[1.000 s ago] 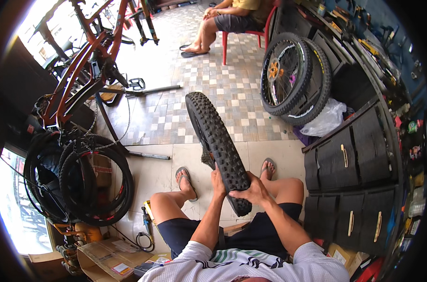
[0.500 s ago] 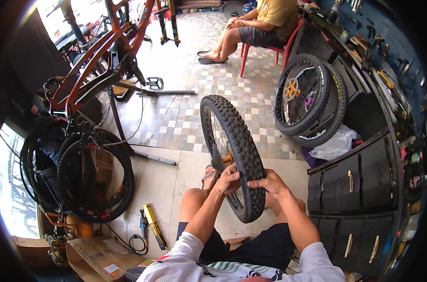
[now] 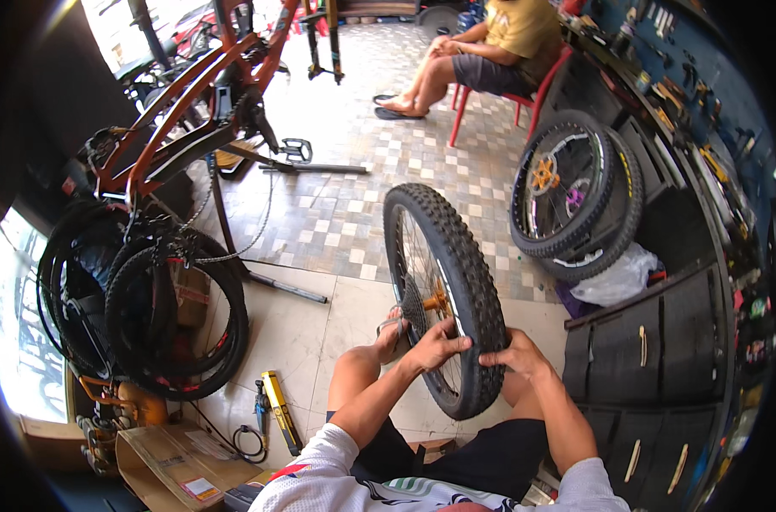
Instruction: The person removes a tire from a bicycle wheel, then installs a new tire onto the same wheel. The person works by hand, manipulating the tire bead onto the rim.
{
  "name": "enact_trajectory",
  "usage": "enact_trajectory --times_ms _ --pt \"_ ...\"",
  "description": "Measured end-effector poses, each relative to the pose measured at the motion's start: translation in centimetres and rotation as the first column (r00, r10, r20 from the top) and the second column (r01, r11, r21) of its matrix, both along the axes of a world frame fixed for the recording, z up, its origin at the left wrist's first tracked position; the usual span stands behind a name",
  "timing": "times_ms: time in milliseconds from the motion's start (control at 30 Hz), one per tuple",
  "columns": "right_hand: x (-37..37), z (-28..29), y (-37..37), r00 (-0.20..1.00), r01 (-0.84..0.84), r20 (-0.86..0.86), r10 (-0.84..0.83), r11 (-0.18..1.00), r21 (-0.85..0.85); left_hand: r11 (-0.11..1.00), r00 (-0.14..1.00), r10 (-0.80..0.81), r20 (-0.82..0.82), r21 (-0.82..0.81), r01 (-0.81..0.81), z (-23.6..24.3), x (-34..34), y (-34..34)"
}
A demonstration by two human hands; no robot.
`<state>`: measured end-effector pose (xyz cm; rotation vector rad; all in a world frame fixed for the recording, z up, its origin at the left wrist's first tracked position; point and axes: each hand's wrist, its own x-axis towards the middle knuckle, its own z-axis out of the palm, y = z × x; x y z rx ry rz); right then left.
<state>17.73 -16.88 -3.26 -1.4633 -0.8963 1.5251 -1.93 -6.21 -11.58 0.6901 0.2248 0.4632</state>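
Note:
Between my knees stands a bicycle wheel with a black knobby tyre, tilted a little. Its orange hub and dark cassette show on the left side. My left hand grips the near part of the wheel from the left, thumb pressed against the tyre's sidewall and fingers partly hidden by the rim. From the right, my right hand holds the same part of the tyre, its thumb lying over the tread and its other fingers mostly out of sight.
An orange bike frame hangs at left above several wheels. A yellow box and a cardboard box lie lower left. Two wheels lean against dark cabinets at right. A person sits on a red chair.
The view has shifted slightly. My hands and the wheel now appear a little further right and lower. Both hands still grip the wheel's near part.

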Motion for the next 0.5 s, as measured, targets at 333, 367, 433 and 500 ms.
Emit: enact_trajectory --times_ms 333,367,433,500 --pt "2.2 -2.8 0.5 0.962 -0.028 0.271 0.0 0.995 0.1 0.991 0.965 0.127 -0.229 -0.018 -0.134 3.4 1.6 -0.4" --pt "2.1 -3.0 0.5 0.962 -0.018 0.271 -0.015 0.993 0.118 0.99 0.954 0.129 -0.269 -0.015 -0.138 3.9 1.6 -0.4" --pt "2.1 -3.3 0.7 0.972 -0.032 0.236 0.0 0.991 0.132 0.991 0.95 0.126 -0.286 -0.007 -0.133 3.6 1.5 -0.3" --pt "2.0 -3.5 1.1 0.965 -0.068 0.26 0.029 0.987 0.146 0.989 0.937 0.147 -0.316 0.023 -0.147 3.3 1.4 0.1"
